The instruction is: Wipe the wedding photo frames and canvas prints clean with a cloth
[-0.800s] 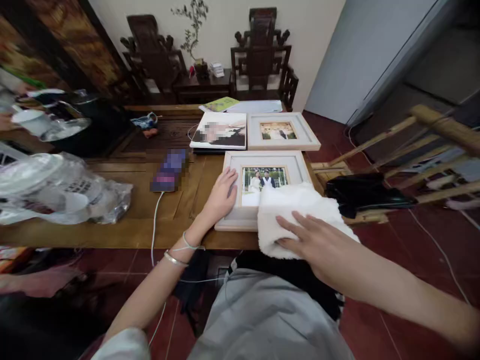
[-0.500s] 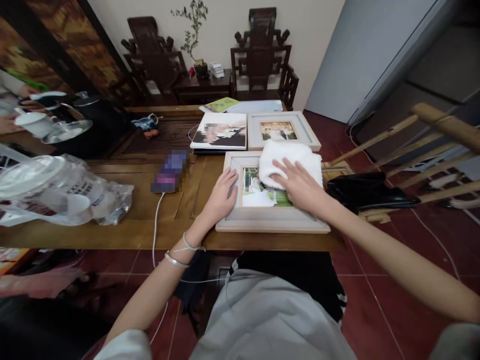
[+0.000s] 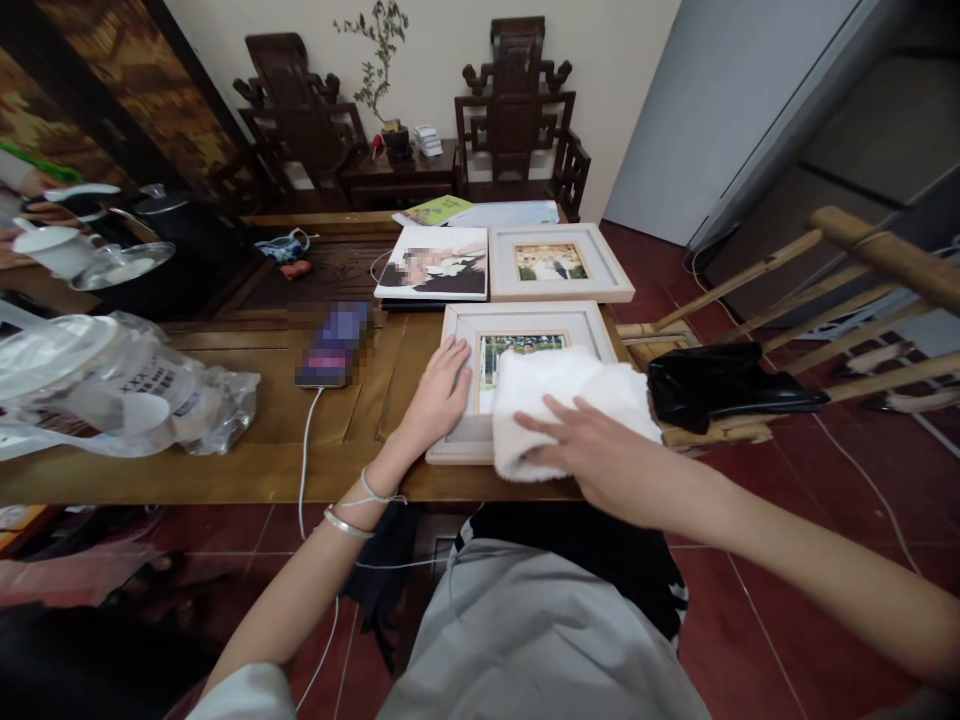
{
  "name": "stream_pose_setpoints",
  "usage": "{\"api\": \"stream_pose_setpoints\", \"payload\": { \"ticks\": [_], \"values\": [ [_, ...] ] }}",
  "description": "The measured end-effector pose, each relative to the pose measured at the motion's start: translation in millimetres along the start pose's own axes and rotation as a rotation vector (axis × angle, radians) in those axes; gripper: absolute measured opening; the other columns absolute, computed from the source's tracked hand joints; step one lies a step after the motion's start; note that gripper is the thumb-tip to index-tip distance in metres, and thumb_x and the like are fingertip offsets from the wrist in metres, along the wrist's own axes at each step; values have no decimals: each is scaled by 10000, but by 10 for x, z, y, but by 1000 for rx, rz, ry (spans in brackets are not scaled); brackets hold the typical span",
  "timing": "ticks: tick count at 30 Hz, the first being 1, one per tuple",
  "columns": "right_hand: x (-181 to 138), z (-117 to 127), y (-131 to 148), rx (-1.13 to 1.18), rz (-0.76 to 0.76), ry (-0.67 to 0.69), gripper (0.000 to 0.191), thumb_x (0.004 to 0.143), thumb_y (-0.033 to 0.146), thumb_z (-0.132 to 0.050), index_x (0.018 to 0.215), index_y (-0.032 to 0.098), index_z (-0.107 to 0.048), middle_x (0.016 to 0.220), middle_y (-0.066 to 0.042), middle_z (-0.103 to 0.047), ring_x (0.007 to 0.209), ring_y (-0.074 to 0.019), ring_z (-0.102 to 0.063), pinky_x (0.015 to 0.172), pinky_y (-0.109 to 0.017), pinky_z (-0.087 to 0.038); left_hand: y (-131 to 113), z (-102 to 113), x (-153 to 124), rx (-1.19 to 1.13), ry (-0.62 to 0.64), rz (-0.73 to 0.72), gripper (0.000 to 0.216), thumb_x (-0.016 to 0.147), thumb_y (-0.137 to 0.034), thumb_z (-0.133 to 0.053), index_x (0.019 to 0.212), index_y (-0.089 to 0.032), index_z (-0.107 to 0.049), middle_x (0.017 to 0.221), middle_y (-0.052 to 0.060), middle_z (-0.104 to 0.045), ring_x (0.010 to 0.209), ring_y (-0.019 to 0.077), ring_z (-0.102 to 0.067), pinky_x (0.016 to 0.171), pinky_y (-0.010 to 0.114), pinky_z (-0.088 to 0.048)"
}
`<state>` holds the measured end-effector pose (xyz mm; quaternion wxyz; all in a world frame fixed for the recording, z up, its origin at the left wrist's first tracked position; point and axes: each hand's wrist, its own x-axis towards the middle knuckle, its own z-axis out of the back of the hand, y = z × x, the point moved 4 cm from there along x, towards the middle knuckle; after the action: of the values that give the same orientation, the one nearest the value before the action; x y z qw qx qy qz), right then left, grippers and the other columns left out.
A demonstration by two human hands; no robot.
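Note:
A light wooden picture frame [image 3: 457, 440] lies flat near the table's front edge, with an outdoor photo [image 3: 491, 365] in its middle. My left hand [image 3: 441, 395] rests flat on the frame's left side, fingers stretched out. My right hand [image 3: 600, 455] presses a folded white fluffy cloth [image 3: 592, 385] onto the frame's lower right part. Its fingers are spread over the cloth, and the thumb is tucked against the cloth's near edge. The cloth covers much of the photo and hangs over the frame's front and right edges.
Behind lie a second picture frame [image 3: 615, 280] and a white photo album [image 3: 394, 290]. A charging phone [image 3: 330, 345] and a plastic-wrapped package [image 3: 172, 385] are to the left, near a black kettle [image 3: 169, 220]. A bamboo chair [image 3: 862, 225] holding a black bag [image 3: 705, 380] stands right.
My right hand has drawn the cloth toward me, from the frame's upper right down over its front edge. The photo's upper part is now uncovered. My left hand stays on the frame.

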<state>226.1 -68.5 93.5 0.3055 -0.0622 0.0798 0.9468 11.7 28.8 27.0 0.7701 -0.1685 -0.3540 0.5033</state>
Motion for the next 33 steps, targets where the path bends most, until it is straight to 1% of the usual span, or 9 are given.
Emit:
{"api": "stream_pose_setpoints", "payload": {
  "ticks": [3, 6, 10, 15, 19, 22, 26, 29, 33],
  "values": [
    [80, 15, 303, 46, 92, 14, 744, 797, -40, -498, 1461, 275, -618, 1679, -98, -370, 1534, -449, -311, 1143, -703, -381, 1, 22, 10, -119, -13, 79, 560, 1063, -417, -351, 1451, -90, -585, 1566, 159, -532, 1548, 275, -379, 1309, 492, -237],
    [404, -30, 335, -29, 83, -39, 634, 860, -10, -488, 1413, 248, -658, 1654, -111, -418, 1522, -429, -349, 1162, -677, -370, 40, 41, 8, -284, -48, 173, 635, 1080, -527, -275, 1502, -137, -546, 1613, 122, -477, 1552, 261, -371, 1312, 460, -225],
    [885, -13, -13, -172, -38, -138, 512, 902, 14, -486, 1334, 178, -708, 1641, -137, -427, 1507, -417, -381, 1201, -624, -347, 65, 37, -15, -359, -108, 170, 725, 1055, -657, -284, 1556, -174, -484, 1664, 112, -394, 1564, 263, -346, 1315, 429, -213],
    [1314, 195, -499, -223, -191, -172, 555, 923, -2, -438, 1436, 113, -618, 1672, -166, -360, 1548, -440, -276, 1226, -674, -262, 23, 17, -47, -308, -118, 77, 772, 1036, -697, -333, 1605, -180, -399, 1697, 121, -329, 1593, 272, -271, 1330, 434, -166],
    [1397, 253, -445, -154, -242, -152, 643, 910, -34, -407, 1520, 129, -528, 1701, -168, -296, 1552, -480, -228, 1158, -747, -320, 33, 43, -66, -296, -169, 74, 783, 1033, -713, -311, 1625, -202, -353, 1717, 121, -281, 1603, 281, -241, 1333, 461, -138],
    [1143, 160, -152, -94, -130, -65, 642, 883, -47, -445, 1478, 153, -581, 1702, -168, -294, 1547, -482, -244, 1137, -746, -358, 26, 69, -72, -299, -202, 57, 753, 1047, -697, -267, 1619, -217, -361, 1702, 121, -326, 1590, 270, -283, 1324, 451, -178],
    [430, 32, 145, -45, 41, 24, 653, 823, -55, -509, 1418, 181, -641, 1673, -150, -366, 1524, -464, -318, 1131, -709, -401, 13, 44, -62, -179, -124, 67, 686, 1080, -604, -229, 1534, -157, -484, 1642, 162, -429, 1574, 281, -323, 1315, 487, -202],
    [-111, 2, 47, -20, -50, 16, 688, 759, -75, -493, 1359, 197, -692, 1630, -156, -433, 1483, -476, -394, 1078, -722, -452, 39, -4, -67, -69, -60, 59, 580, 1046, -526, -426, 1472, -147, -536, 1655, 178, -401, 1594, 316, -263, 1313, 533, -182],
    [-589, -51, -287, -36, -241, -16, 711, 689, -80, -422, 1242, 221, -751, 1586, -130, -492, 1472, -481, -409, 1003, -852, -415, 123, -17, -86, -98, -112, 81, 655, 965, -360, -582, 1556, -139, -405, 1705, 206, -275, 1610, 342, -197, 1305, 560, -186]
  ]
}}
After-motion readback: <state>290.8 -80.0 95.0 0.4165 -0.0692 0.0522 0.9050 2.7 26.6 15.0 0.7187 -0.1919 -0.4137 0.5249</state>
